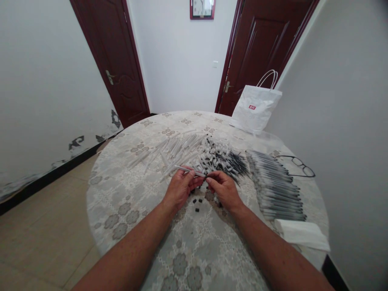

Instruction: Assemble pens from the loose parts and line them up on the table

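My left hand [181,186] is closed around a slim clear pen [189,169], which lies nearly level and points left past the thumb. At the pen's right end, which looks dark, the fingers of my right hand [222,188] are pinched together; the small part between them is mostly hidden. Several small black plugs [197,209] lie on the tablecloth just below both hands. Beyond the left hand spreads a loose heap of clear pen barrels [178,147]. Past the right hand is a pile of pen refills [224,157] with white ends and dark stems.
Assembled-looking pens [277,186] lie in a stacked row at the right, beside eyeglasses [303,166] and folded white tissue [303,233]. A white bag [257,107] stands at the table's back right. The round table [127,242] has a patterned cloth; walls and doors surround it.
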Motion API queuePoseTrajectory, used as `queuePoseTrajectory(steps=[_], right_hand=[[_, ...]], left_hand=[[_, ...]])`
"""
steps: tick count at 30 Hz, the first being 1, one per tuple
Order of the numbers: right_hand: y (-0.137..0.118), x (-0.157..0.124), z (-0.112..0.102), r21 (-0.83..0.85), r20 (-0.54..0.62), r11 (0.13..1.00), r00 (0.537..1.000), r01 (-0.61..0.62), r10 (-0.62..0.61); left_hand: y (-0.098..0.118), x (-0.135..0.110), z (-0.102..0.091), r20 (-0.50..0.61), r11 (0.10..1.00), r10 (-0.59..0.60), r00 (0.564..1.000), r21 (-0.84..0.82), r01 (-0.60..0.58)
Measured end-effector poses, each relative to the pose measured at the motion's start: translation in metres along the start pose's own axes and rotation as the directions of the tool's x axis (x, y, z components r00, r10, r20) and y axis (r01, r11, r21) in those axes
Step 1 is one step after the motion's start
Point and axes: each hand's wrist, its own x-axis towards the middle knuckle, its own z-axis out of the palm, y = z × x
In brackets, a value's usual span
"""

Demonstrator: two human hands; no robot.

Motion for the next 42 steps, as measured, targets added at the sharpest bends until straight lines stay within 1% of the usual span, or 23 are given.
queuePoseTrajectory(steps=[5, 10, 14, 17, 20, 22, 26, 28, 32, 36, 38, 42], right_hand=[[0.000, 0.000, 0.000, -0.030, -0.012, 0.999, 1.000, 0.021, -0.021], [-0.001, -0.001, -0.001, -0.124, -0.044, 0.989, 0.996, 0.074, -0.080], [-0.004, -0.004, -0.004, -0.254, -0.035, 0.949, 0.979, 0.187, -0.202], [-0.006, -0.005, -0.006, -0.346, 0.002, 0.891, 0.950, 0.294, -0.313], [-0.005, -0.006, -0.007, -0.388, 0.027, 0.845, 0.921, 0.367, -0.388], [-0.004, -0.006, -0.007, -0.401, 0.030, 0.841, 0.923, 0.363, -0.385], [-0.004, -0.008, -0.009, -0.428, 0.007, 0.867, 0.961, 0.254, -0.278], [-0.005, -0.008, -0.010, -0.461, 0.021, 0.859, 0.970, 0.223, -0.241], [-0.007, -0.009, -0.012, -0.523, 0.062, 0.828, 0.978, 0.203, -0.201], [-0.009, -0.010, -0.013, -0.487, 0.045, 0.842, 0.970, 0.230, -0.238], [-0.010, -0.011, -0.012, -0.498, 0.045, 0.827, 0.960, 0.260, -0.275], [-0.012, -0.011, -0.009, -0.552, 0.074, 0.783, 0.952, 0.286, -0.296]], left_hand=[[-0.001, 0.000, 0.001, -0.012, 1.000, -0.004, 1.000, 0.011, 0.005], [-0.001, 0.000, 0.000, -0.008, 1.000, -0.014, 1.000, 0.018, 0.014], [-0.003, 0.000, -0.001, 0.007, 0.999, -0.024, 1.000, 0.025, 0.024], [-0.006, 0.000, -0.001, -0.006, 0.999, -0.033, 0.999, 0.002, 0.033], [-0.006, 0.000, -0.002, -0.010, 0.999, -0.044, 0.999, -0.013, 0.044], [-0.006, -0.001, -0.001, -0.004, 0.999, -0.042, 0.999, -0.015, 0.042], [-0.003, -0.002, -0.001, 0.018, 1.000, -0.028, 0.999, -0.010, 0.028], [-0.003, -0.003, 0.000, 0.028, 1.000, -0.028, 0.999, 0.007, 0.027], [-0.005, -0.002, -0.001, 0.053, 0.999, -0.026, 0.998, 0.038, 0.024], [-0.005, 0.000, -0.004, 0.020, 0.999, -0.012, 1.000, 0.054, 0.011], [-0.004, 0.001, -0.004, 0.005, 0.998, -0.011, 1.000, 0.059, 0.011], [-0.001, 0.000, -0.004, 0.049, 0.997, -0.026, 0.998, 0.070, 0.022]])
